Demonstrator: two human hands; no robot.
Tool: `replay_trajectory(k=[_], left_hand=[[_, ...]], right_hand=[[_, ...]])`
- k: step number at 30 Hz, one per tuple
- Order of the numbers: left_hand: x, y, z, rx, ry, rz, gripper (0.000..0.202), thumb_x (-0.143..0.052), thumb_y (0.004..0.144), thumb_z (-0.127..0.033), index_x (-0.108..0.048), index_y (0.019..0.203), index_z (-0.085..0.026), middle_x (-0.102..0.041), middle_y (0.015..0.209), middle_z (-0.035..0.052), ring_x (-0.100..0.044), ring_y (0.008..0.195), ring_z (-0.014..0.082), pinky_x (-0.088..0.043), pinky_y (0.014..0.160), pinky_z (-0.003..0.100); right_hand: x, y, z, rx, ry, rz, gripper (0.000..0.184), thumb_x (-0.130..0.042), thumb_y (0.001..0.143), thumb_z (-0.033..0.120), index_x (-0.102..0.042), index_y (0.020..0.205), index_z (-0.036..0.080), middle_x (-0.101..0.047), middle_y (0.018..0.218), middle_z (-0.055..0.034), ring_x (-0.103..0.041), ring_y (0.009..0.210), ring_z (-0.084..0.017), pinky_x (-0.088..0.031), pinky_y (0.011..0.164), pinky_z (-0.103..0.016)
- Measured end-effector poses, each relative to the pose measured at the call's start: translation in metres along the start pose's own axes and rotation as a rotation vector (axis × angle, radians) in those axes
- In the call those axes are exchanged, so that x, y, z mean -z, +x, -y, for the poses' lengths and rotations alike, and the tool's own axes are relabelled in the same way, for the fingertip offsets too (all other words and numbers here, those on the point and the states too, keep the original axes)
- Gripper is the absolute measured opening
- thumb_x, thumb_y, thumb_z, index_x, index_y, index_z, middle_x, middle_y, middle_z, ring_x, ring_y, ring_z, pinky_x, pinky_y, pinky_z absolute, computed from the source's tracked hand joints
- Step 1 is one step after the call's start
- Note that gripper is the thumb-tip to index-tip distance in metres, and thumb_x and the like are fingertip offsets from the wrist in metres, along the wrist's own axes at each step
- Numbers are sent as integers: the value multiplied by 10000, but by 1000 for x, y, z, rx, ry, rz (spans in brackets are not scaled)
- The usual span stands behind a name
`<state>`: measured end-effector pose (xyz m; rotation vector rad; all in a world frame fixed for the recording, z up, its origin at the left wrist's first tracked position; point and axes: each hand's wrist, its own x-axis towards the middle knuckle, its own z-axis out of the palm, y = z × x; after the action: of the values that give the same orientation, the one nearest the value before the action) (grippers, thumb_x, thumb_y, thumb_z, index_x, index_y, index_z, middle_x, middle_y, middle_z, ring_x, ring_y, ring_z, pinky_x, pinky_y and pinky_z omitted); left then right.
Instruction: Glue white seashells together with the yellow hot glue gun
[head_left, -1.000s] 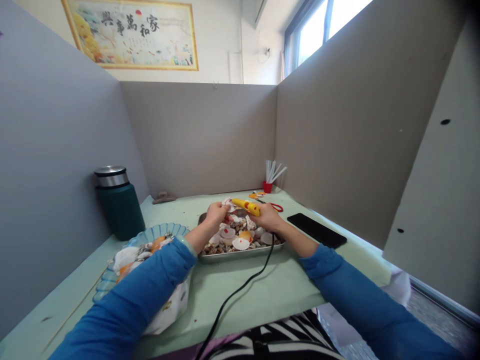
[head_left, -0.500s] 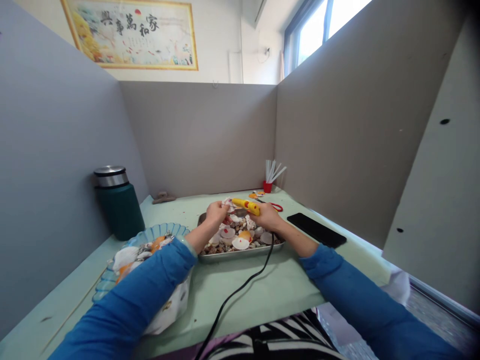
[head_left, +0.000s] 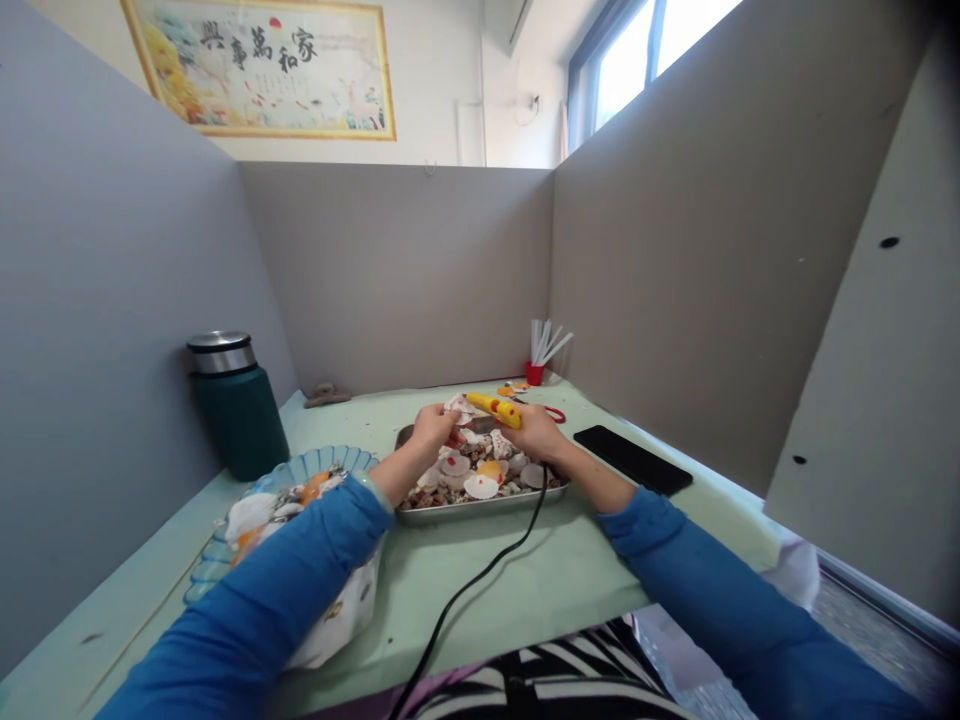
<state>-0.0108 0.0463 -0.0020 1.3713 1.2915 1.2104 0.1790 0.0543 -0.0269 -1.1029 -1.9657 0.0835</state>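
Above the back of a metal tray (head_left: 480, 514), my left hand (head_left: 433, 430) pinches a whitish shell piece (head_left: 457, 405); its exact shape is partly hidden by the fingers. My right hand (head_left: 536, 435) is wrapped round a yellow glue gun (head_left: 495, 408), whose front end points left at the shell piece. Whether the two touch I cannot tell. A black cord (head_left: 480, 575) runs from the glue gun across the table towards me. Small brown and white shells fill the tray, with larger white shells (head_left: 481, 486) and an orange shell (head_left: 491, 470) on top.
A blue scalloped dish (head_left: 202, 570) of shells lies under my left forearm. Behind it stands a green bottle (head_left: 240, 420). At the right are a black phone (head_left: 634, 460), red-handled scissors (head_left: 555, 414) and a red cup (head_left: 535, 374) of glue sticks (head_left: 547, 342). Grey partitions (head_left: 405, 270) enclose the table.
The glue gun's front end has shifted very slightly right, showing a little more of the shell piece. Both hands keep their hold and almost their place.
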Motion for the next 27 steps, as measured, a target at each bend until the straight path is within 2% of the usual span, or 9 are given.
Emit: replay_trajectory(k=[4,12,17,27], left_hand=[[0,-2,-1,22,4,23,82,-479,867,-150,-543,860,-99,-587,519,16,-523,376,89,-393,401,177],[-1,-4,-3,45,-22,66,64,-520,850,-159,-544,871,-104,-581,525,7,-534,394,88,-391,417,173],[-1,-3,-3,43,-18,65,72,-525,846,-168,-542,881,-108,-581,518,5,-535,399,89,-397,422,172],[-1,-4,-3,42,-28,56,85,-544,844,-183,-544,881,-106,-564,498,-3,-533,395,93,-403,432,179]], right_hand=[[-1,0,0,-3,10,4,162,-595,716,258,-681,817,164,-638,656,-7,-516,565,-127,-335,520,-213],[5,-2,8,61,-19,42,127,-573,712,217,-666,776,158,-591,599,6,-479,543,-117,-320,524,-212],[4,-1,8,41,-9,7,126,-575,723,237,-664,768,161,-598,608,6,-481,545,-115,-316,523,-210],[4,-2,8,46,1,21,151,-581,734,254,-679,797,159,-605,605,4,-501,561,-122,-328,527,-209]])
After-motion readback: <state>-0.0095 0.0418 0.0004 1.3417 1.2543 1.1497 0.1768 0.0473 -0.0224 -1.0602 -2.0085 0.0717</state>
